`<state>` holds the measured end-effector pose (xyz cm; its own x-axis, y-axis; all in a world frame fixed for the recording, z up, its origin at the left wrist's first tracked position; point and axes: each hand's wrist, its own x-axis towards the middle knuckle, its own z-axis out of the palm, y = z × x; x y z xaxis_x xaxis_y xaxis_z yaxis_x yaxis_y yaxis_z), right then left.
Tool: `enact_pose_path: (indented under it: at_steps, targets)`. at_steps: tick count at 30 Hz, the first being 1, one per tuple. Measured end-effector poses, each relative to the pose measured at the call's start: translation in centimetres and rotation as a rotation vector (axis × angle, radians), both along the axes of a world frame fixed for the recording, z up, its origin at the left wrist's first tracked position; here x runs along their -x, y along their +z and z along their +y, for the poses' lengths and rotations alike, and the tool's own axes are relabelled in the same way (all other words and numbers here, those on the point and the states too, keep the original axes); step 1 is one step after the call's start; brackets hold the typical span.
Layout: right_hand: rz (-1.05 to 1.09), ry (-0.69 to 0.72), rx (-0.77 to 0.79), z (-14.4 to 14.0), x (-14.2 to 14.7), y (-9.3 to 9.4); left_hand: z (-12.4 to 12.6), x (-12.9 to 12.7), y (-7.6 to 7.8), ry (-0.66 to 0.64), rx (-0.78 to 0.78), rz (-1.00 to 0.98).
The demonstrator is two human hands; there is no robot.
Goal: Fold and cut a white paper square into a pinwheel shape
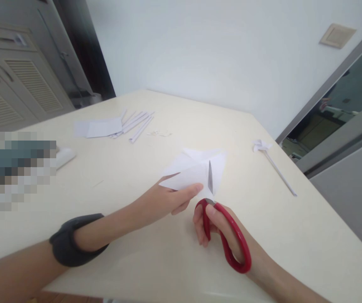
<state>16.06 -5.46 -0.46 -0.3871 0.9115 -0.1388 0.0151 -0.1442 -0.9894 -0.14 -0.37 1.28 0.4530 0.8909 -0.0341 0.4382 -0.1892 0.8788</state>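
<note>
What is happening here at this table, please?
A person is cutting folded white paper with red scissors. The left hand pinches the paper's near edge, and the right hand holds the scissors, whose blades are in the paper. On the table farther off lie paper strips, a small pinwheel and more sheets.

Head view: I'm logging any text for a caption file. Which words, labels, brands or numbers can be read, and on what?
None can be read.
Red-handled scissors in the right hand: no brand visible.
Folded white paper held by the left hand: blank.
Label on cabinet drawer: too blurred to read.
</note>
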Motion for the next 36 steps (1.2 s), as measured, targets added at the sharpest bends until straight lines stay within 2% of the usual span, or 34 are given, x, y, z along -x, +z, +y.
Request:
enact_pose_path:
  at_steps: [9,19,26,36]
  targets:
    - [-0.059,0.000,-0.005,-0.3,-0.1,0.8,0.0,0.3,0.7,0.010,0.021,0.014]
    - [-0.130,0.045,-0.083,-0.5,-0.4,-1.3,0.0,0.7,1.2,-0.070,0.083,-0.001]
    - [-0.112,0.065,-0.105,-0.7,-0.5,-0.3,-0.1,0.6,1.7,-0.103,0.209,0.040]
    - [-0.172,0.065,-0.082,-0.6,-0.3,-0.8,-0.1,0.7,1.0,-0.068,0.171,0.119]
